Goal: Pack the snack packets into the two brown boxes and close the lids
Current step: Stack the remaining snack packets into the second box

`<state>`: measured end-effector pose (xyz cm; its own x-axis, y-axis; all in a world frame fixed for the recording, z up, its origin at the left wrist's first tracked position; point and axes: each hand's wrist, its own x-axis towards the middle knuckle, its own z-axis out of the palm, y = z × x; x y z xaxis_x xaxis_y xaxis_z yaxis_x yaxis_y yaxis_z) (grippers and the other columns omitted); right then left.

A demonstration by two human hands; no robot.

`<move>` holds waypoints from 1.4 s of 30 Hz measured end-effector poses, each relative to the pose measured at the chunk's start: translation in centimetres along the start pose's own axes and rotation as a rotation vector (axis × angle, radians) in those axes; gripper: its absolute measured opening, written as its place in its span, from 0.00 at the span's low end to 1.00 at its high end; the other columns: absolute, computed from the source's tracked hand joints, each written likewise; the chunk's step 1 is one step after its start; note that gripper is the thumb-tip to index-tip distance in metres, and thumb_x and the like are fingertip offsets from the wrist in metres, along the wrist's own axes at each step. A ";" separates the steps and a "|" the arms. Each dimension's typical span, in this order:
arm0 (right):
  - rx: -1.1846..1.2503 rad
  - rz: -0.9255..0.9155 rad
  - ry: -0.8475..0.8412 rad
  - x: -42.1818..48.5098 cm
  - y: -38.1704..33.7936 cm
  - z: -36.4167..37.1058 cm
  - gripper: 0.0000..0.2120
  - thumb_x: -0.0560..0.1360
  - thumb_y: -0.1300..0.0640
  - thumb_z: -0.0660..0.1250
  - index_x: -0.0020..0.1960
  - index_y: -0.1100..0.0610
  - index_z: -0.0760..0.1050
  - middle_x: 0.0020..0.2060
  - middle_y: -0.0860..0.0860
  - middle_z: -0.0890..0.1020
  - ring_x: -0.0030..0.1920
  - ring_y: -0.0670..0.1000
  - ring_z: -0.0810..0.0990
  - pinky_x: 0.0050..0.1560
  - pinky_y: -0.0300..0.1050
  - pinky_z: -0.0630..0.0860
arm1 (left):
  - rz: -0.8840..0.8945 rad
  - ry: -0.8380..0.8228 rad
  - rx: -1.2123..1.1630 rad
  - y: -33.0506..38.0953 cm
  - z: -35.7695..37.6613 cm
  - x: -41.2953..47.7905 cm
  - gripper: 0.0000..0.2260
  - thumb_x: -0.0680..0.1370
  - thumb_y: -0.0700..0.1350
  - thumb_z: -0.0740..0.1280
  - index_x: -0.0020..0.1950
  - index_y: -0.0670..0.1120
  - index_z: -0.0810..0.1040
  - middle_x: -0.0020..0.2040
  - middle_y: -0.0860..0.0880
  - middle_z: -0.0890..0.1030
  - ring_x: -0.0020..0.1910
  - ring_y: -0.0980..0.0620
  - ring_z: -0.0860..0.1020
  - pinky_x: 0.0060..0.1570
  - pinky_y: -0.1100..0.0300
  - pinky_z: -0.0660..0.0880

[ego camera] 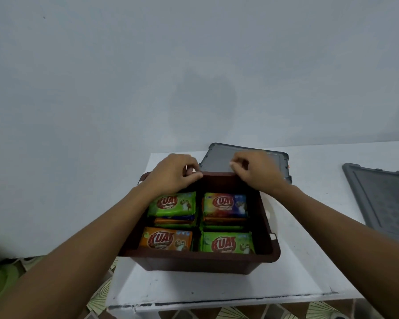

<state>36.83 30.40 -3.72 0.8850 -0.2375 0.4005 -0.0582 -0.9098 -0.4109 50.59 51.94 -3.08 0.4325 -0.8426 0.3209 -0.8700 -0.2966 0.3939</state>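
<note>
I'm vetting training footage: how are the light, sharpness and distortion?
Head view: dim, flat light; faint shadow on the wall; print on the snack packets legible; left hand and right hand at the grey lid slightly soft; wide-angle stretch swells the forearms.

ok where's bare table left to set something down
Widest: the white table strip between the brown box and the near edge. Also the gap between the box and the right grey lid. Crowded: the box's far rim, where left hand, right hand and the back grey lid meet.
</note>
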 end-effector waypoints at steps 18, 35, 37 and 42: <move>-0.381 0.098 -0.184 -3.2 18.5 -2.1 0.19 0.79 0.42 0.58 0.65 0.50 0.73 0.63 0.51 0.72 0.64 0.53 0.70 0.63 0.53 0.68 | -0.278 -0.578 0.161 5.8 13.3 17.9 0.23 0.82 0.59 0.54 0.66 0.45 0.74 0.67 0.43 0.74 0.65 0.43 0.72 0.64 0.50 0.68; -0.399 -0.127 -0.376 0.6 21.3 -1.1 0.20 0.80 0.37 0.48 0.69 0.39 0.65 0.70 0.46 0.67 0.72 0.51 0.61 0.71 0.57 0.55 | -0.383 -0.584 0.159 4.2 12.7 17.8 0.24 0.76 0.48 0.71 0.70 0.45 0.70 0.68 0.45 0.72 0.63 0.45 0.72 0.59 0.54 0.69; -0.365 -0.109 -0.418 0.9 21.8 -1.3 0.20 0.79 0.38 0.51 0.69 0.41 0.65 0.74 0.48 0.61 0.74 0.54 0.57 0.73 0.59 0.55 | -0.372 -0.577 0.124 4.5 12.7 17.9 0.26 0.75 0.47 0.72 0.72 0.46 0.69 0.69 0.44 0.71 0.65 0.44 0.71 0.60 0.54 0.69; -0.214 0.277 -0.334 2.1 24.7 -2.3 0.28 0.78 0.40 0.58 0.74 0.48 0.58 0.76 0.53 0.60 0.75 0.58 0.58 0.72 0.64 0.57 | -0.334 -0.559 0.062 4.5 13.2 18.7 0.19 0.78 0.50 0.67 0.68 0.47 0.72 0.62 0.43 0.76 0.55 0.48 0.75 0.53 0.55 0.72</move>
<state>36.17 6.69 -11.17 0.9206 -0.3904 0.0000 -0.3755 -0.8855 -0.2735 51.61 28.91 -6.69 0.5086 -0.8022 -0.3128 -0.7292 -0.5945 0.3390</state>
